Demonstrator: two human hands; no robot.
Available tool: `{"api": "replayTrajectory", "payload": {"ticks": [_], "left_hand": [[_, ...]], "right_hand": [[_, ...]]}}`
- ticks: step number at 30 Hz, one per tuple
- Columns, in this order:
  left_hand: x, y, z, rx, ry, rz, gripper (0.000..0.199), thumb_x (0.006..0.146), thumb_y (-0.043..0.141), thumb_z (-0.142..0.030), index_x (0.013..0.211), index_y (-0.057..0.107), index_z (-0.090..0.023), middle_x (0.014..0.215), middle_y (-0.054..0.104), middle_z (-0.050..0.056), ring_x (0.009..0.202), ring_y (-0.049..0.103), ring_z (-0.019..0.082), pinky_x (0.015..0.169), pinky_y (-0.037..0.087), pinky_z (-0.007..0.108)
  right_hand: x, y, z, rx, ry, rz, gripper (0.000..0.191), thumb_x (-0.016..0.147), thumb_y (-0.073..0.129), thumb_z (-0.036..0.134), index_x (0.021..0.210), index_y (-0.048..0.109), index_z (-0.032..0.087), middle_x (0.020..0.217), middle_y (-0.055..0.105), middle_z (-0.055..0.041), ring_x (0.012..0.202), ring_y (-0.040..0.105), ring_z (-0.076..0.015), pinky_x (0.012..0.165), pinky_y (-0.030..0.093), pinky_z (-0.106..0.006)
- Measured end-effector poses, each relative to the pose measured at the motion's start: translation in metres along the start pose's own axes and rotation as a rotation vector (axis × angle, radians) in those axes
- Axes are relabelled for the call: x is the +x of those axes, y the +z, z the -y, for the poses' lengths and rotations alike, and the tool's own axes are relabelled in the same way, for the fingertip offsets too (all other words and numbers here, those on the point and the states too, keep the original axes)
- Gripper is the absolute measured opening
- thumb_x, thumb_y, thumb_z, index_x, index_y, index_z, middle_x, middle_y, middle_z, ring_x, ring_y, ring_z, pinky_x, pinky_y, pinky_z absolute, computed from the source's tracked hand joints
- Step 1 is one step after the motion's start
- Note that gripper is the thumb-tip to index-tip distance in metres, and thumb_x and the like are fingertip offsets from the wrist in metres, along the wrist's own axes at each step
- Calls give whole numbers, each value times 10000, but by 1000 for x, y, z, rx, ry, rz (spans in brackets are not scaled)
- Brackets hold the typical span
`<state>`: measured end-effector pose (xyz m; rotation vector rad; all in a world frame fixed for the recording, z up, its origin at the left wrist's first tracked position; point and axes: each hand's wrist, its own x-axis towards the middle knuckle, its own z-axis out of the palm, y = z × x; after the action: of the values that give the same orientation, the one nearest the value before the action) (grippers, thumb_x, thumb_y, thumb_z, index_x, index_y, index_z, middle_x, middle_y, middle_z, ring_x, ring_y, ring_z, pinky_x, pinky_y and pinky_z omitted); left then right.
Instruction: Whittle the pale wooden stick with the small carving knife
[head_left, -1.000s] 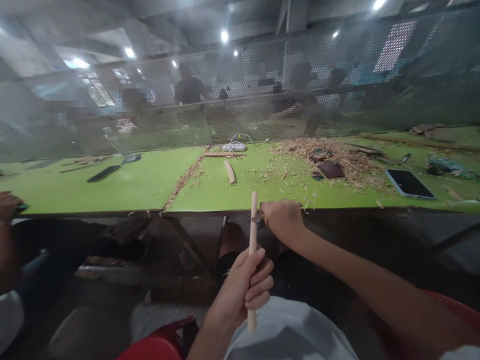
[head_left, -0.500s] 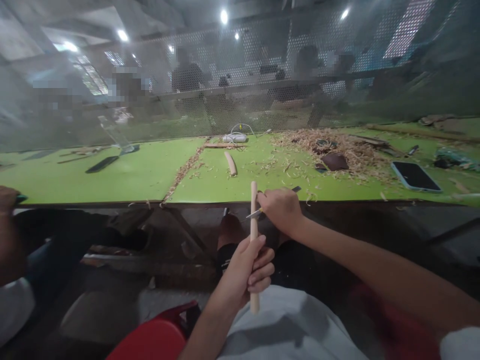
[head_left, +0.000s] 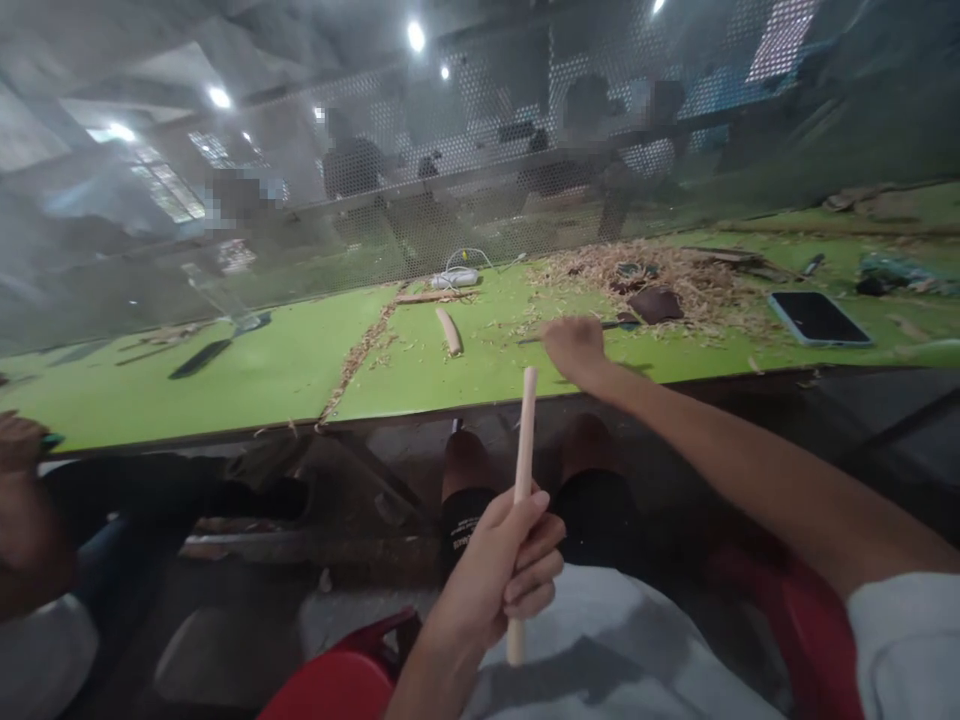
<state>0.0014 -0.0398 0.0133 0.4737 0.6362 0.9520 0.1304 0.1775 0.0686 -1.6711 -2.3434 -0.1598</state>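
Observation:
My left hand [head_left: 521,560] is wrapped round a pale wooden stick [head_left: 526,430], which points up and away from my lap. The stick's upper end stands free above the fingers and its lower end shows below them. Beyond the table's near edge, my right hand [head_left: 576,350] is closed on a knife [head_left: 531,340]; its thin blade sticks out to the left and a dark handle end to the right. The knife is apart from the stick, over the green tabletop. A shorter curved piece of wood [head_left: 449,331] lies on the table to the left of the knife.
Wood shavings [head_left: 705,285] are heaped at the back right, with a brown scrap [head_left: 656,304] among them. A phone [head_left: 819,318] lies to the right. A white power strip [head_left: 455,278] is by the mesh screen [head_left: 450,215]. At far left is another person's hand [head_left: 21,440].
My right hand with the knife has moved forward and up, off the stick and over the table. My left hand still holds the stick, slightly lower and further right in view.

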Motion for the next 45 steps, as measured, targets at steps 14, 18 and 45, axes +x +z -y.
{"api": "replayTrajectory", "payload": {"ticks": [14, 18, 45], "left_hand": [[14, -4, -1, 109, 212, -66, 361, 912, 703, -410, 817, 409, -222, 544, 411, -108, 352, 225, 25, 302, 213, 103], [14, -4, 9, 160, 224, -47, 355, 937, 673, -449, 857, 400, -236, 533, 397, -123, 332, 218, 28, 285, 226, 103], [14, -4, 12, 206, 249, -76, 392, 937, 662, -489, 839, 376, -239, 499, 363, -138, 321, 224, 29, 291, 221, 112]], "right_hand": [[-96, -3, 41, 59, -279, 160, 237, 907, 565, 159, 843, 793, 175, 816, 747, -99, 876, 647, -236, 843, 367, -357], [-94, -1, 47, 17, -209, 92, 308, 943, 500, 106, 841, 779, 188, 807, 732, -101, 870, 638, -241, 863, 362, -370], [-68, -6, 41, -112, -66, 98, 336, 956, 468, 115, 923, 802, 120, 833, 756, -176, 841, 706, -264, 751, 464, -327]]}}
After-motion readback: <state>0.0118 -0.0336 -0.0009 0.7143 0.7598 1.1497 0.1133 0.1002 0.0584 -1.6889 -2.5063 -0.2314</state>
